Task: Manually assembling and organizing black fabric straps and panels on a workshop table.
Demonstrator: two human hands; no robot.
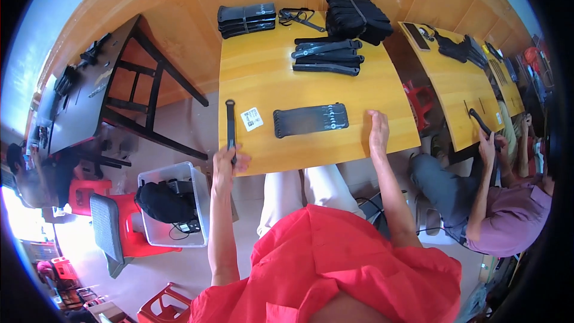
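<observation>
At the table's left edge my left hand [226, 162] is closed round the lower end of a black strap [231, 121]. The strap points away from me and has a loop at its far end. My right hand [378, 133] rests on the table at the right, fingers extended and nothing in it. Between my hands lies a neat row of overlapping black straps [308, 122] with pale print at their right ends. A small white printed card [252, 119] sits between the held strap and that row.
Behind lie a loose pile of black straps [327, 58], a banded stack [246, 19], a thin strap tangle [302, 18] and a large tied black bundle [357, 19]. A clear bin [204, 203] stands on the floor at left. A co-worker [508, 218] handles a strap at right.
</observation>
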